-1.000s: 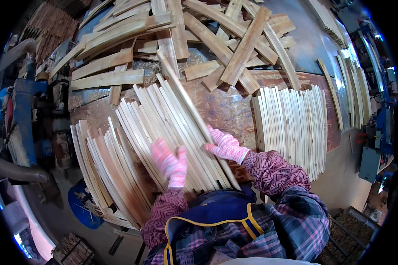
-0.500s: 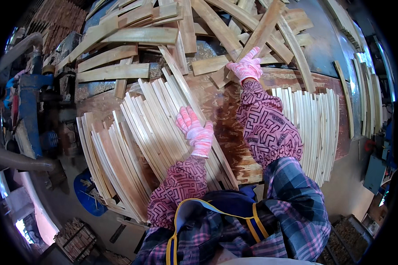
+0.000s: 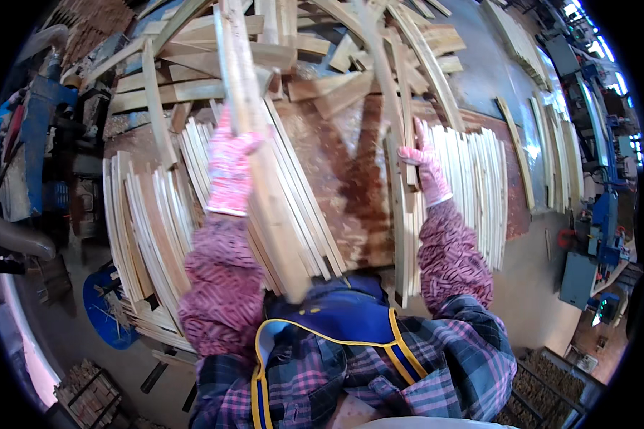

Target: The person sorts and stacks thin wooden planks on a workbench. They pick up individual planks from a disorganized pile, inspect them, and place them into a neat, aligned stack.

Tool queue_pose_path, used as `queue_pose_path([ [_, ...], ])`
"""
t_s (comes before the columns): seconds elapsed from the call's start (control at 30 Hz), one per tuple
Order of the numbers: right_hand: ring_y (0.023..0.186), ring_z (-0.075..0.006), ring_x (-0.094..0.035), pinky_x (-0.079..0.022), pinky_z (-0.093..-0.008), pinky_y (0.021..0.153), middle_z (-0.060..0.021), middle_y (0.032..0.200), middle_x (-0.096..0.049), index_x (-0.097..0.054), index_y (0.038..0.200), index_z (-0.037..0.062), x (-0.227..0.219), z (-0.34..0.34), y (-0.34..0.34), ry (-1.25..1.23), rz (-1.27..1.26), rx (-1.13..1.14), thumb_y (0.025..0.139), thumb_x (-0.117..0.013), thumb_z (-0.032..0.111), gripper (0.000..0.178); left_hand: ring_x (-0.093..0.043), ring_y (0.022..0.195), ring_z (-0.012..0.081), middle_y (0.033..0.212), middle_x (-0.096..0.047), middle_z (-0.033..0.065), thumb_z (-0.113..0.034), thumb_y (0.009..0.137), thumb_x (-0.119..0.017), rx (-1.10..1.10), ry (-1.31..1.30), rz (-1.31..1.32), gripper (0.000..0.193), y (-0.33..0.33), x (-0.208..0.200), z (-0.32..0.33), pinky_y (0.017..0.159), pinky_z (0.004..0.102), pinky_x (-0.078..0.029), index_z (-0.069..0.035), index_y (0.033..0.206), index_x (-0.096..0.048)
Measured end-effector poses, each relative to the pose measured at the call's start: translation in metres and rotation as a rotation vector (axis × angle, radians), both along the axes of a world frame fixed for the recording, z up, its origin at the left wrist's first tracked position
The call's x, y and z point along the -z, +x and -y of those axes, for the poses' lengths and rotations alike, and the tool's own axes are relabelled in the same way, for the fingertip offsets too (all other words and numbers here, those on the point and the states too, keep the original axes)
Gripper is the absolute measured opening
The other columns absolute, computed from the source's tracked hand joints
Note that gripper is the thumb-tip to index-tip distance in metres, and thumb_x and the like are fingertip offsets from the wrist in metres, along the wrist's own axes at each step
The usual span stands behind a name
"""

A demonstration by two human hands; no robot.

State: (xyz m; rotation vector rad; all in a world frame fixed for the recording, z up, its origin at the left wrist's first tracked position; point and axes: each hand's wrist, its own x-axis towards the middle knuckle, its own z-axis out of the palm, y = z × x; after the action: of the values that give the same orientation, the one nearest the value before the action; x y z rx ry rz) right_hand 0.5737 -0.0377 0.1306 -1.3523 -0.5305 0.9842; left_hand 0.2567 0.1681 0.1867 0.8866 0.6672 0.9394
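Note:
My left hand point(image 3: 229, 175), in a pink and white knit glove, grips a long pale wooden board point(image 3: 268, 189) that is tilted and blurred by motion. The board stretches from the far pile back toward my apron, above a row of wooden slats point(image 3: 304, 196). At the left end of the right-hand row of slats point(image 3: 476, 193), my gloved right hand point(image 3: 429, 170) is closed around a narrow wooden slat point(image 3: 409, 139), thumb on its near side. Another long slat passes just left of that hand; whether it is held too, I cannot tell.
A jumbled pile of boards point(image 3: 186, 91) covers the far side of the brown worktable point(image 3: 361, 214). More slats point(image 3: 143, 236) stand in a row at far left, near a blue tub point(image 3: 101, 314). Blue machinery point(image 3: 32, 146) stands left; stacked boards point(image 3: 551, 157) are on the right.
My left hand has left the slat row and now holds a raised board. My right hand has come nearer from the pile to the right row, with a slat in it. The view has shifted.

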Motion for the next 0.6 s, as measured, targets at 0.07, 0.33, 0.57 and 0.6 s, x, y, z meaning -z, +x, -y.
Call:
queue_pose_path([
  [0.07,0.089,-0.0267,-0.066,-0.058,-0.0386,0.077,-0.0177,0.116,-0.063,-0.029,0.157,0.0077,0.023,0.054,-0.015,0.165,-0.422,-0.066,0.075,-0.083,0.021,0.099,-0.068,0.105,0.0237,0.137,-0.059,0.0125,0.009,0.076,-0.055,0.04,0.128,-0.124,0.084,-0.042,-0.002,0.005,0.095,0.0382,-0.059,-0.006,0.156,-0.035],
  [0.33,0.108,-0.0274,-0.055,-0.049,-0.042,0.093,-0.0051,0.101,-0.056,-0.039,0.146,0.0078,0.066,0.111,-0.073,0.689,-1.657,-0.482,0.053,-0.079,0.018,0.102,-0.058,0.083,0.0093,0.142,-0.056,0.0088,0.017,0.072,-0.051,0.059,0.087,-0.811,0.092,-0.198,0.072,0.116,0.066,0.022,-0.05,-0.015,0.157,-0.037],
  [0.57,0.107,-0.0333,-0.064,-0.053,-0.0481,0.09,-0.0167,0.122,-0.061,-0.051,0.137,0.0039,0.119,0.151,-0.061,0.161,-0.859,-0.027,0.079,-0.08,0.031,0.07,-0.05,0.064,0.006,0.145,-0.054,0.007,0.017,0.074,-0.049,-0.249,-0.065,-0.689,0.094,-0.248,0.152,0.154,0.053,0.0202,-0.044,-0.018,0.159,-0.033],
  [0.6,0.112,-0.0346,-0.062,-0.051,-0.051,0.095,-0.0161,0.124,-0.059,-0.051,0.137,0.0052,0.123,0.148,-0.065,0.102,-0.889,-0.179,0.076,-0.081,0.031,0.073,-0.048,0.062,0.0059,0.143,-0.055,0.007,0.016,0.075,-0.049,-0.261,-0.077,-0.696,0.093,-0.243,0.146,0.15,0.051,0.0197,-0.043,-0.018,0.159,-0.033],
])
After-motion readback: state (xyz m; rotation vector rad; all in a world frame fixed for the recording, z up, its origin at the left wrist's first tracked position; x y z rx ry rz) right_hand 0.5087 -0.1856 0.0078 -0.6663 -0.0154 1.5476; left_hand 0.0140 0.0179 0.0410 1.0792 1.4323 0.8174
